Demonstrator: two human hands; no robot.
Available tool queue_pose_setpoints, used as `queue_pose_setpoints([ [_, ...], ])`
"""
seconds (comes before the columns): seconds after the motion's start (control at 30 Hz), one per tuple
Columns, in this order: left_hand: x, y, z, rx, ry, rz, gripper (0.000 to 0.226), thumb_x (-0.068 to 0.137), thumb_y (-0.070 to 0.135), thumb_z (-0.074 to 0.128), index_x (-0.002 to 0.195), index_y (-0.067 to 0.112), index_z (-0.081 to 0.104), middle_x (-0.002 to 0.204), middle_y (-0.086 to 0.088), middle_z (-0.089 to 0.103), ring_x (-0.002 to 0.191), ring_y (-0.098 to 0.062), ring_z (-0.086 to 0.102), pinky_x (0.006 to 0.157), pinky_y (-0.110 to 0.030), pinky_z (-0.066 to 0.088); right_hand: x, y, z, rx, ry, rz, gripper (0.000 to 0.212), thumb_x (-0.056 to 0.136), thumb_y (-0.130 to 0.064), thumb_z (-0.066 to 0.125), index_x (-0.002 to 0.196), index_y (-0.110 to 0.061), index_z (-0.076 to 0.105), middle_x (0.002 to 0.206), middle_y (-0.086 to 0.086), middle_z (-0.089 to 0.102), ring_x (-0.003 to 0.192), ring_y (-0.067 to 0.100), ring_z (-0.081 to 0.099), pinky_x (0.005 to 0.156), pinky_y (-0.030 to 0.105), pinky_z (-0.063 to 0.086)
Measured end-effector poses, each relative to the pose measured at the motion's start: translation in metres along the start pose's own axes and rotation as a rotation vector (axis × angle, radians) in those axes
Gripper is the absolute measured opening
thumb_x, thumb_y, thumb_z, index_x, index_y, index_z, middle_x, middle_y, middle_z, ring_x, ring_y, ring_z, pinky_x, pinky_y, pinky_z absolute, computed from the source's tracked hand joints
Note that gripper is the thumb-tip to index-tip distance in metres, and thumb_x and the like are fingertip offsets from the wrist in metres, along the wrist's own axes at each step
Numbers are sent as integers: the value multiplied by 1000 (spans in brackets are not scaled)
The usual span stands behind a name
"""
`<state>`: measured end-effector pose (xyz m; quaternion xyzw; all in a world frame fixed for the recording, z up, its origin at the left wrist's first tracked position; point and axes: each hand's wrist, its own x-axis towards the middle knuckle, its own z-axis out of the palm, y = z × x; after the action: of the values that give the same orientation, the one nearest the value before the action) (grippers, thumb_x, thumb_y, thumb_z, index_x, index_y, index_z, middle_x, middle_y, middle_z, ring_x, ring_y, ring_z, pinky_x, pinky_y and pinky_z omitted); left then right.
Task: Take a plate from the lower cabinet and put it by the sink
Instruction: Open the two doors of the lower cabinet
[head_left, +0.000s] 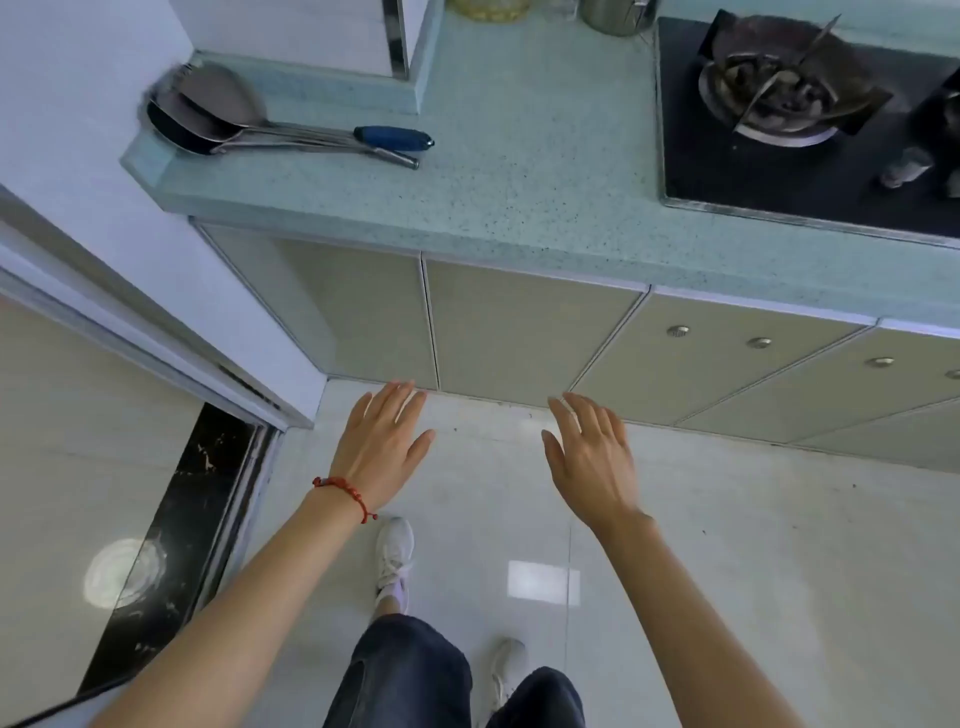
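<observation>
I look down at a row of beige lower cabinet doors (519, 327) under a speckled blue-green countertop (519, 156); all the doors are closed. My left hand (382, 441), with a red string bracelet at the wrist, is stretched out flat and empty in front of the left doors. My right hand (589, 457) is also flat, fingers apart, empty, in front of the middle door. Both hands hover above the floor, short of the doors. No plate and no sink are in view.
Metal ladles and a spatula with a blue handle (291, 130) lie on the counter's left end. A black gas hob (800, 119) with a burner sits at the right. White wall and a sliding door track (156, 353) stand to the left. My feet in white shoes (395, 556) are on the tiled floor.
</observation>
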<state>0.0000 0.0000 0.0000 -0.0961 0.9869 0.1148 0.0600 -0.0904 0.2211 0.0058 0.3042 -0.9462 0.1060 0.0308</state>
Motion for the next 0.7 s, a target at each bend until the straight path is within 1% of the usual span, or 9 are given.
queue_pose_setpoints([
  [0.07, 16, -19, -4, -25, -33, -6, 54, 86, 38, 29, 118, 3, 53, 124, -20, 59, 116, -35, 55, 96, -52, 43, 19, -13, 9, 23, 0, 38, 36, 86, -27, 38, 110, -8, 57, 109, 16, 67, 100, 32, 63, 87, 43, 51],
  [0.23, 48, -69, -10, 22, -43, 40, 50, 86, 37, 31, 118, 5, 54, 120, -16, 62, 112, -31, 58, 92, -50, 46, 63, -54, 35, 36, -13, 69, 36, 87, -26, 38, 112, -8, 55, 111, 16, 66, 102, 32, 63, 89, 42, 51],
  [0.4, 78, -108, -7, 0, -82, 78, 50, 87, 38, 31, 119, 6, 52, 121, -16, 62, 113, -31, 58, 93, -50, 45, 99, -82, 54, 58, -16, 118, 37, 88, -26, 38, 114, -7, 56, 114, 16, 65, 104, 32, 62, 91, 44, 50],
  [0.5, 93, -121, -3, -43, -112, 73, 54, 87, 39, 28, 123, 5, 49, 126, -18, 58, 118, -33, 53, 98, -50, 41, 111, -90, 62, 60, -27, 158, 37, 87, -27, 39, 113, -8, 57, 113, 15, 66, 104, 31, 62, 90, 43, 50],
  [0.63, 109, -129, 7, -95, -139, 53, 62, 87, 44, 19, 131, 7, 41, 138, -17, 47, 130, -32, 41, 107, -46, 29, 127, -93, 74, 84, -44, 182, 37, 86, -27, 39, 112, -8, 58, 112, 15, 67, 102, 31, 63, 89, 42, 50],
  [0.7, 115, -131, 12, -108, -140, 44, 64, 87, 46, 17, 133, 7, 39, 140, -17, 44, 132, -32, 38, 109, -45, 27, 135, -92, 80, 113, -55, 197, 37, 86, -27, 39, 112, -8, 57, 112, 16, 67, 101, 32, 63, 88, 42, 50],
])
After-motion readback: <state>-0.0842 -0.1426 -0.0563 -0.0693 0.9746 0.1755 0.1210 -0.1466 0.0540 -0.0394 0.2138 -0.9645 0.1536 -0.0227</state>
